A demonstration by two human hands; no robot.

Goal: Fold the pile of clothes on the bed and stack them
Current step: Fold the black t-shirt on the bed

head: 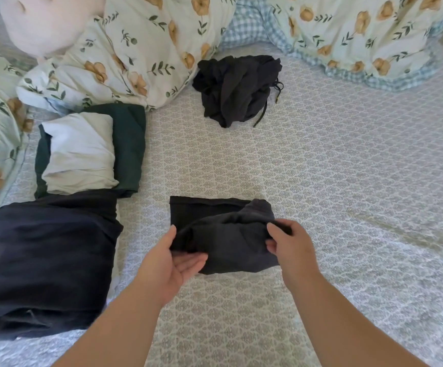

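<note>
A small dark grey garment lies partly folded on the patterned bedsheet in front of me. My left hand holds its left edge, thumb on top and fingers underneath. My right hand pinches its right edge. A crumpled black garment with a drawstring lies unfolded farther back. At the left sit folded clothes: a navy piece nearest me, and behind it a white piece on top of a dark green one.
A floral duvet with a blue checked underside is bunched along the back of the bed. A pale pink cushion rests at the back left. Bare sheet stretches to the right.
</note>
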